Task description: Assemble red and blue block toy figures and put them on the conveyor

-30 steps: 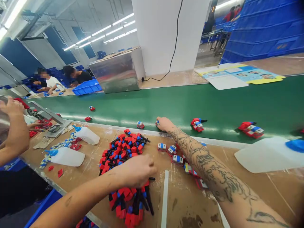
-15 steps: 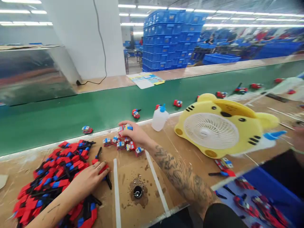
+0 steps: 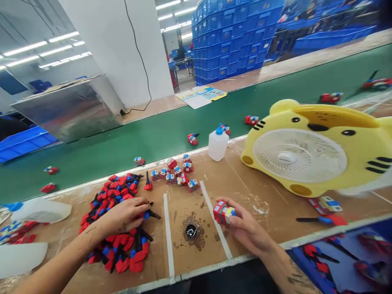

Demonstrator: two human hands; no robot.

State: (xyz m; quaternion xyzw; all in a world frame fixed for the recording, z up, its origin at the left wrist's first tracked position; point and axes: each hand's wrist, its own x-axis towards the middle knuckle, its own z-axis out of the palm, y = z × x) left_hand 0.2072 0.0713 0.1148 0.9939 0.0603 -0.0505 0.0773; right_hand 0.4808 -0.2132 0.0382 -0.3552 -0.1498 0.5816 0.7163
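Observation:
My right hand (image 3: pixel 248 228) is closed around a small red toy vehicle (image 3: pixel 223 212) with white, blue and yellow markings, raised to the right of the taped strip. My left hand (image 3: pixel 130 214) rests at the right side of a heap of red, blue and black toy parts (image 3: pixel 118 249). Its fingers are curled on one toy part (image 3: pixel 150 213) whose black end sticks out; they partly hide it. A cluster of similar toy vehicles (image 3: pixel 177 171) sits ahead, by the conveyor. Between the hands is a small black cup (image 3: pixel 191 231) of dark liquid, with wet spots around it.
Spaced-out toys ride a green conveyor belt (image 3: pixel 168 139) along the back. A white squeeze bottle (image 3: pixel 218 145) stands at the bench edge, beside a yellow animal-shaped fan (image 3: pixel 321 188). A blue bin (image 3: pixel 306 261) holding toys is at lower right. More bottles (image 3: pixel 45 210) lie left.
My right hand has come back from the toy cluster toward me, carrying one vehicle. My left hand stays by the heap, fingers still on a part. The camera view has turned left and tilted.

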